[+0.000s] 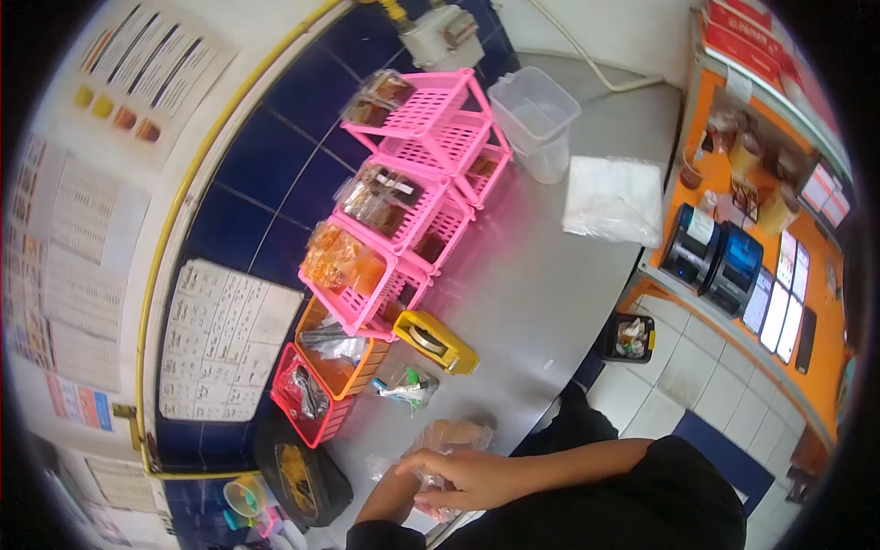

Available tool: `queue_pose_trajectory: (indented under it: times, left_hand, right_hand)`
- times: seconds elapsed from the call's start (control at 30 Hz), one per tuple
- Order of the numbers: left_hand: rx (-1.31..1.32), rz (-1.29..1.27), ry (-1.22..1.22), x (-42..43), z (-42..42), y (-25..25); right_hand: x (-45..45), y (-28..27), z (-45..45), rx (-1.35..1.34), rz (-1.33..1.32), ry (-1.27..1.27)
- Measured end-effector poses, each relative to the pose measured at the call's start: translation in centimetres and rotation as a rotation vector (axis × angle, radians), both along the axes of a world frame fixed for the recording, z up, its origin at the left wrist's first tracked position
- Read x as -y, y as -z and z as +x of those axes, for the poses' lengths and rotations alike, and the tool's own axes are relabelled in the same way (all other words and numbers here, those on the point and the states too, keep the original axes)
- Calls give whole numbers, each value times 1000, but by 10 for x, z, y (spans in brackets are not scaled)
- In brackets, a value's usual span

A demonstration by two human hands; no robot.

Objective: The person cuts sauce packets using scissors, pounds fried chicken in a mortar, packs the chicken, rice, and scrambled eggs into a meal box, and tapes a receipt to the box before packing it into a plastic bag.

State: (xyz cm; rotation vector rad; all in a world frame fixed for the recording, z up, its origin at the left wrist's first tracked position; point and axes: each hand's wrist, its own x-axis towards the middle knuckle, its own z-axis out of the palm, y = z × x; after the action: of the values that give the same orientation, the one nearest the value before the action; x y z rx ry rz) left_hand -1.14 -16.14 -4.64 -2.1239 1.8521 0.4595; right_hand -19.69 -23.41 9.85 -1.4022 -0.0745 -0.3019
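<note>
My right hand [458, 477] reaches in from the right under a black sleeve, its fingers curled across my left wrist. Clear plastic shows around those fingers, but what they hold is hard to make out. Mostly covered by it, my left hand [396, 490] comes up from the bottom edge; its fingers are hidden. Just beyond both hands, a clear plastic bag [456, 434] with orange-brown contents lies on the metal counter [513, 321]. Farther along are a small clear container with markers [408, 389] and a yellow tape dispenser [435, 342].
Pink stacked baskets [431, 137] with packed goods line the tiled wall. An orange basket [367, 367], a red basket [316, 426] and a black container [302, 477] stand nearer. White plastic bags [612, 197] and a clear tub [536, 119] sit at the far end.
</note>
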Motion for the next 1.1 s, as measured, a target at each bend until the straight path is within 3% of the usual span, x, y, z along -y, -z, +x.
queue_pose_trajectory:
  times: [0.27,0.57,0.63,0.7,0.73,0.8,0.87,0.97,1.0,1.03,1.07,1.1]
  left_hand:
    - [30,-5,156,-1,-5,-4]
    - [-23,-183,435,-13,-23,-8]
    - [-86,-170,465,-19,-20,-30]
    - [-223,163,181,-31,-12,-79]
    - [-302,329,40,-40,-9,-104]
    - [-68,544,-119,-62,-6,-163]
    - [-14,583,-61,-92,0,-213]
    - [-90,398,19,-136,7,-251]
    - [-9,162,116,-147,10,-253]
    - [75,-73,207,-157,10,-253]
    - [61,-73,189,-160,10,-252]
    - [12,-273,140,-158,8,-251]
  right_hand:
    - [22,-12,-16,35,-5,3]
    - [5,-11,-8,-83,-85,71]
    - [0,-8,-3,-84,-56,115]
    - [-1,-1,3,-90,-33,150]
    - [-1,7,6,-97,166,205]
    - [7,11,6,-130,357,239]
    - [23,0,1,-177,486,291]
    - [15,-15,3,-224,457,217]
    - [8,-17,8,-241,449,203]
    - [-2,-18,14,-197,250,141]
    - [-13,-19,22,-150,56,76]
    - [-24,-19,33,-170,61,59]
